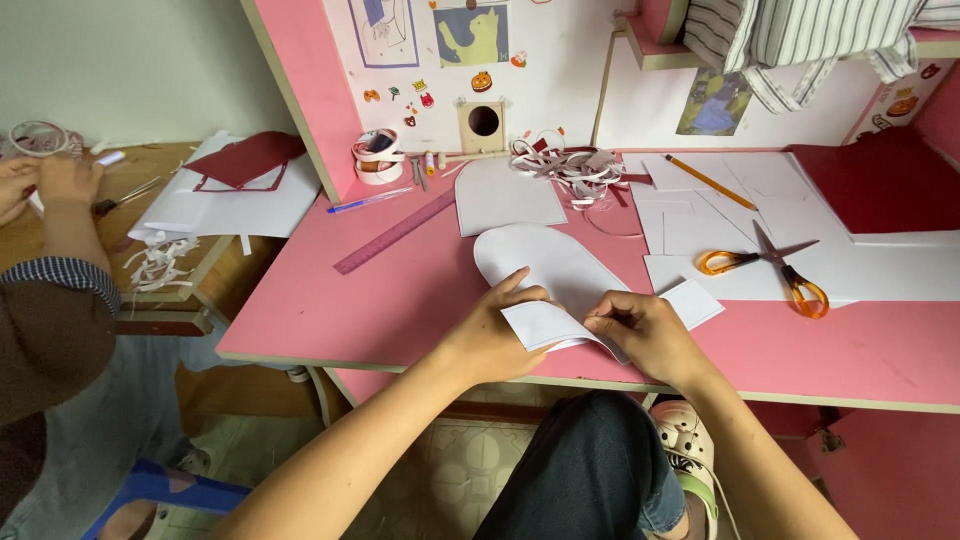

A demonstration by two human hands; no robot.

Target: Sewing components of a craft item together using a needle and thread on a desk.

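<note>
I see the left hand (490, 335) and the right hand (645, 335) both pinched shut on a folded white paper piece (545, 325) at the near edge of the pink desk (380, 300). The piece overlaps a rounded white paper cutout (545, 260). Orange-handled scissors (775, 265) lie to the right, a purple ruler (395, 232) to the left.

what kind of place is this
Likely a home craft corner or child's study desk: a pink desk with stickers and drawings on its back panel, cut white paper, orange-handled scissors and a ruler.
</note>
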